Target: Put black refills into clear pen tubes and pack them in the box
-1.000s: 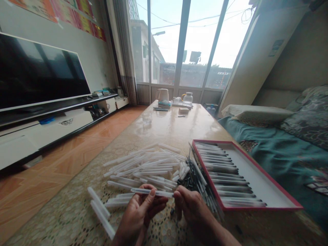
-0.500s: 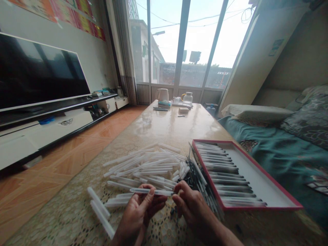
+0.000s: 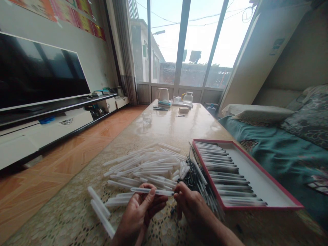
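1. Nearest, over the near end of the cream, flower-patterned table [image 3: 174, 131], the left hand [image 3: 139, 208] is clamped on a slim, translucent white plastic tube [image 3: 159, 192], thumb on top and fingers beneath; the tube lies nearly level, its dark end toward the right hand.
2. The right hand [image 3: 191, 201] has thumb and fingertips together at that dark end; whether they pinch a separate small piece, I cannot tell.
3. To work this end well, I would keep the left grip firm but light, since thin plastic may flex; line up the right fingertips with the tube's length, press straight and avoid twisting sideways.
4. Toward the table's left edge lie two loose, thick whitish tubes [image 3: 101, 209]; just beyond the hands spreads a heap of translucent white tubes [image 3: 143, 164], with short whitish pieces [image 3: 182, 170] at its right side.
5. Small black pieces [image 3: 188, 180] and thin dark rods [image 3: 202, 179] lie between heap and tray; forearms should clear them.
6. Nearer the table's right edge sits a shallow, red-rimmed white tray [image 3: 261, 181]; dark-ended white pens [image 3: 222, 168] lie in a row along its left side.
7. Farther off, a clear drinking glass [image 3: 147, 119] stands near the left edge; a clear, yellow-handled jug [image 3: 188, 98] stands by the far edge.
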The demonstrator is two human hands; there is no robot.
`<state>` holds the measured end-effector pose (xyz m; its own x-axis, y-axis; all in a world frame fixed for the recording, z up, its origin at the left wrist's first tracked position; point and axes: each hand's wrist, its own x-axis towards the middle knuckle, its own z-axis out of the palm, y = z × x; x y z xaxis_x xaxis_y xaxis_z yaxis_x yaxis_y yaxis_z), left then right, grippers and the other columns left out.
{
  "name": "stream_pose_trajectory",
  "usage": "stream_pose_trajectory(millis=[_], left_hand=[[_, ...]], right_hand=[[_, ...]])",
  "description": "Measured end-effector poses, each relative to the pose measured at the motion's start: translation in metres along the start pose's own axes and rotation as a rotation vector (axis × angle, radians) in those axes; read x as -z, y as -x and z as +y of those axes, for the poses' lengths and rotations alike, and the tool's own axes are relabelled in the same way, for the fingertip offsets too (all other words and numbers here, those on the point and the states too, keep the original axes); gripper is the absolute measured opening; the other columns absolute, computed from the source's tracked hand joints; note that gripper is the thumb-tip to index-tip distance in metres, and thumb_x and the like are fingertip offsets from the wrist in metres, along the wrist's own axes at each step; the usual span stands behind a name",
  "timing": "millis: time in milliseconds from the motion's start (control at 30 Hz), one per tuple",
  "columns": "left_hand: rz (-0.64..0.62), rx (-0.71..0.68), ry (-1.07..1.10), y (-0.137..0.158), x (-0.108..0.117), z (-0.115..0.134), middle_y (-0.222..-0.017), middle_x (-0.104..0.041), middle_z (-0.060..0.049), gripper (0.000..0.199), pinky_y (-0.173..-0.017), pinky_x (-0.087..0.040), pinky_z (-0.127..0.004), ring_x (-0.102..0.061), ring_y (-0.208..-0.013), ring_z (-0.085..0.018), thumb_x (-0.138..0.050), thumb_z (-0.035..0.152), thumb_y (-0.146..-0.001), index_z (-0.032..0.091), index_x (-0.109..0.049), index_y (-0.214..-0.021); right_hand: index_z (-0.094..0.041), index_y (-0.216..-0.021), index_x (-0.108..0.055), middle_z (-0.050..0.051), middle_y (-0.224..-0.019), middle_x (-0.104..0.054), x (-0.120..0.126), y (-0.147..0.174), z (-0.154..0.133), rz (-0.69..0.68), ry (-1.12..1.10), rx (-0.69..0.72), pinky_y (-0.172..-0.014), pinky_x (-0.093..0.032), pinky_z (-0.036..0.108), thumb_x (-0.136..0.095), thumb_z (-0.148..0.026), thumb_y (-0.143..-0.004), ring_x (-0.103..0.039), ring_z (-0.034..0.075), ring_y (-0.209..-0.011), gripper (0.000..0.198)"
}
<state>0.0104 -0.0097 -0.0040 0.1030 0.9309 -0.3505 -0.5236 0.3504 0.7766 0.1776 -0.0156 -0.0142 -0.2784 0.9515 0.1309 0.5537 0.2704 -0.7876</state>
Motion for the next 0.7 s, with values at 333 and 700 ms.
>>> stream_pose_trajectory(millis=[333, 700], left_hand=[[-0.01, 0.008, 0.0, -0.0023, 0.0037, -0.0012, -0.072, -0.073, -0.003, 0.026, -0.065, -0.056, -0.032, -0.071, -0.072, -0.024, -0.074, 0.021, -0.065, 0.017, -0.054, -0.082], [-0.062, 0.008, -0.018, -0.0018, 0.0008, -0.004, -0.064, -0.07, -0.001, 0.025, -0.066, -0.053, -0.029, -0.068, -0.065, -0.017, -0.074, 0.026, -0.065, 0.018, -0.055, -0.079]], right_hand=[[-0.021, -0.084, -0.043, -0.002, -0.051, -0.059, 0.001, 0.0006, 0.001, -0.009, 0.005, -0.006, -0.047, -0.035, 0.018, -0.027, -0.044, -0.092, -0.055, 0.012, -0.044, 0.029], [-0.021, -0.068, -0.042, -0.005, -0.04, -0.049, -0.0018, 0.0005, -0.0037, -0.014, -0.142, -0.02, -0.039, -0.033, 0.016, -0.024, -0.047, -0.093, -0.049, 0.01, -0.034, 0.041]])
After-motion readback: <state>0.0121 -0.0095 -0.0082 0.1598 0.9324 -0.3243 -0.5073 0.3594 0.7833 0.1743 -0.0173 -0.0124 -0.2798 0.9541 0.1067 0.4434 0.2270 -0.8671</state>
